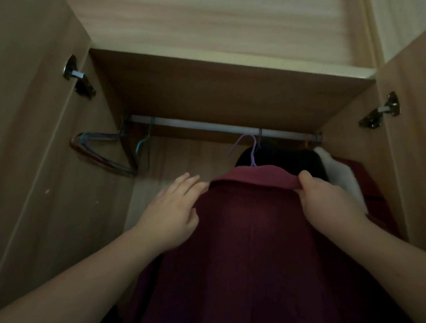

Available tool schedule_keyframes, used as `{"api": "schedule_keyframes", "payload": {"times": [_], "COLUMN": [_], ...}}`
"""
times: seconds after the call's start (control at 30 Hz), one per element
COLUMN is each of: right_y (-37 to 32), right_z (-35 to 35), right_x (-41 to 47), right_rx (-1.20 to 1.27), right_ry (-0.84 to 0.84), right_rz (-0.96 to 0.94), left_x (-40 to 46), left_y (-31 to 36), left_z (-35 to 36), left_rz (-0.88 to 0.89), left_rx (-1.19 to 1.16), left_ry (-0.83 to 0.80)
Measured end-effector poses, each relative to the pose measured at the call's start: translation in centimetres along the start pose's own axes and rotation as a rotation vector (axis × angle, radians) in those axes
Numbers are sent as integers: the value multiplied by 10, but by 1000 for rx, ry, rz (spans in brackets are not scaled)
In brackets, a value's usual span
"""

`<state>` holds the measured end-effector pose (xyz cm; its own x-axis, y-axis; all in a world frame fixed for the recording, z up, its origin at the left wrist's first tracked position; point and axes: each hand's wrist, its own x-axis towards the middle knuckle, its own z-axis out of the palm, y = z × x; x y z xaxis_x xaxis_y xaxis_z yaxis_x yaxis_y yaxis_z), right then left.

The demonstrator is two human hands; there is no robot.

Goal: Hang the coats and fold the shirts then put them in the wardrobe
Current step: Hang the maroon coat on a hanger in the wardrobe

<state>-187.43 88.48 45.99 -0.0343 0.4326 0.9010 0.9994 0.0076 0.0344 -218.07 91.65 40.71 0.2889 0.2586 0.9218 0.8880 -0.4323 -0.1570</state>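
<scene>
Garments (294, 161) behind coat (248, 234), perhaps black.

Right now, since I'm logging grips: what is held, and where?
The right hand pinches the maroon coat by its collar; the left hand lies flat on its shoulder.

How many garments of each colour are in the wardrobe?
Maroon coat: 1
Black garment: 1
White garment: 1
Red garment, partly hidden: 1
Total: 4 visible; others may hang hidden.
</scene>
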Motion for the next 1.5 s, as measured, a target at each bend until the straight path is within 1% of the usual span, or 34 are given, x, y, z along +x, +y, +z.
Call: {"api": "schedule_keyframes", "payload": {"times": [0.17, 0.33, 0.4, 0.53, 0.73, 0.8, 0.93, 1.13, 1.23, 1.33, 1.4, 1.5], "right_y": [6, 3, 0, -10, -33, -38, -44, -64, -79, -85, -90, -95], "right_z": [20, 33, 35, 43, 55, 66, 85, 84, 82, 89, 95, 100], "right_x": [54, 98, 115, 149, 185, 191, 194, 189, 197, 204, 203, 194], "right_rx": [-32, -117, -159, -174, -206, -211, -206, -268, -291, -306, -293, -297], "right_ry": [18, 116, 156, 167, 87, 71, 75, 47, -28, -27, -60, -87], "right_rz": [18, -19, -12, 60, 241, 269, 254, 246, 289, 254, 235, 228], "left_x": [46, 89, 104, 131, 150, 152, 154, 158, 158, 157, 154, 150], "left_y": [-24, -48, -58, -78, -107, -118, -137, -142, -137, -134, -134, -134], "left_z": [14, 33, 44, 70, 98, 109, 135, 170, 175, 177, 177, 176], "left_rz": [67, 119, 125, 138, 174, 176, 178, 203, 221, 223, 216, 227], "left_rx": [102, 156, 147, 101, 24, 0, -54, -121, -142, -163, -163, -115], "left_ry": [52, 95, 118, 140, 196, 195, 195, 177, 183, 219, 227, 221]}}
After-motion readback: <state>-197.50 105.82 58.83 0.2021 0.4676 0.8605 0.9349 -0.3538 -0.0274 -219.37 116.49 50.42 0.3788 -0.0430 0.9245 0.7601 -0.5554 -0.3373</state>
